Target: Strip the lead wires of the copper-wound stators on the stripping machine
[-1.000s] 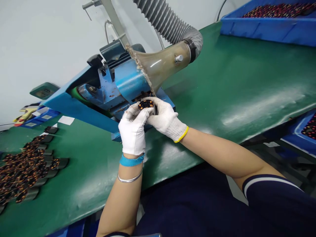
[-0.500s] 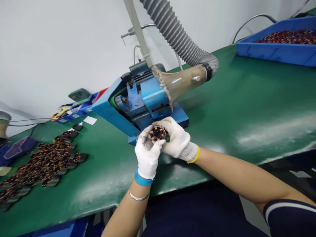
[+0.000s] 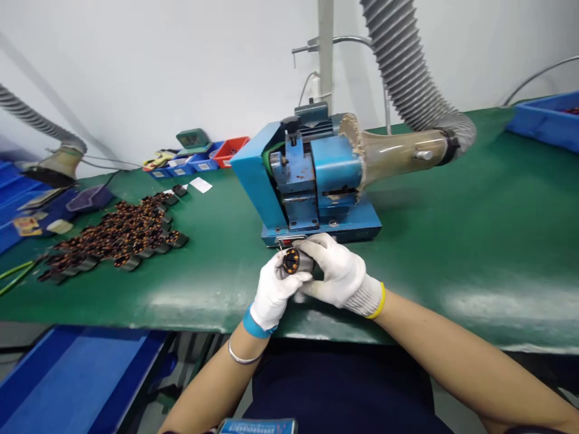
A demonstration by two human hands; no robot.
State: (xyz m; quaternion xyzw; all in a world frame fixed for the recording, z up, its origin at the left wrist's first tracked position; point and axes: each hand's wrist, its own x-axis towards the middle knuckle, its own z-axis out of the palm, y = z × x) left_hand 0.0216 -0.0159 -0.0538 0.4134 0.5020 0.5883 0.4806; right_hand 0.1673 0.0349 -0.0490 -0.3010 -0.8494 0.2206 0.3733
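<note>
A small round metal part (image 3: 292, 260) with a black end face and orange-copper spots is held between both gloved hands. My left hand (image 3: 275, 283), in a white glove with a blue cuff band, grips its left and lower side. My right hand (image 3: 337, 271), in a white glove with a yellow edge, closes round its right side. Just beyond the hands stands a blue machine (image 3: 298, 187) with a motor and a translucent duct (image 3: 398, 155). The part is in front of the machine's base, not in its opening.
Many similar parts (image 3: 136, 226) lie piled on the green table (image 3: 452, 241) at left. Small blue and red bins (image 3: 230, 150) stand by the wall. A grey ribbed hose (image 3: 407, 66) rises from the duct. A blue tray (image 3: 543, 120) sits at far right.
The view has turned to the left and levelled, so the machine appears further right. The held part has tilted and now shows its metal side; both hands still hold it.
</note>
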